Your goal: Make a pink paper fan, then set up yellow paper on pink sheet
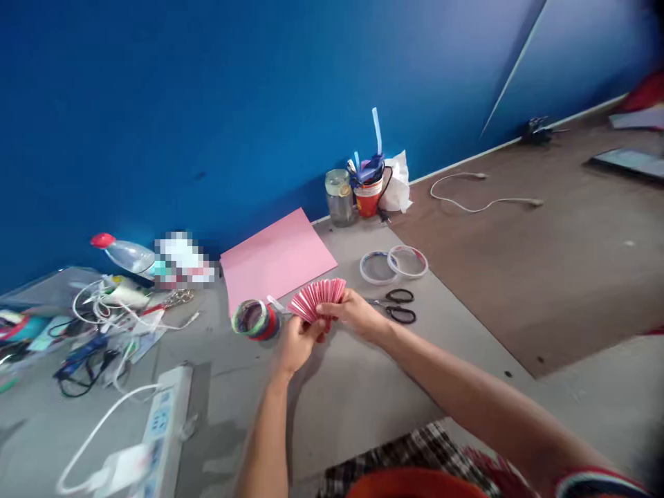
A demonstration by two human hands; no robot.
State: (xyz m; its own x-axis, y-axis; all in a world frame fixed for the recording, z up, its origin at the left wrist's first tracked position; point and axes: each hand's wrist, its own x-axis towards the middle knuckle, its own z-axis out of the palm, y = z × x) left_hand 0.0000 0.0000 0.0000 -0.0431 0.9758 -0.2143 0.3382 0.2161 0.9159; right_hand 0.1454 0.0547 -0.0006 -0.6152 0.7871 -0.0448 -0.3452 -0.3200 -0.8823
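Observation:
A pleated pink paper fan (317, 296) spreads out between my two hands over the grey table. My left hand (298, 342) pinches its lower left side, thumb on top. On its right side, my right hand (357, 312) grips the folds between thumb and fingers. Just left of the fan are stacked rolls of coloured tape (254, 318). Behind it lies a flat sheet of pink paper (280, 256). Scissors with black handles (400, 306) rest to the right of my right hand, and two clear tape rings (397, 264) overlap beyond them.
At the wall stand a glass jar (339, 199) and a red cup (368, 197) stuffed with tools. Tangled cables (111, 304) and a plastic bottle (129, 254) crowd the left. A white power strip (164, 429) sits front left. A white cable (482, 202) lies on the brown board (492, 277).

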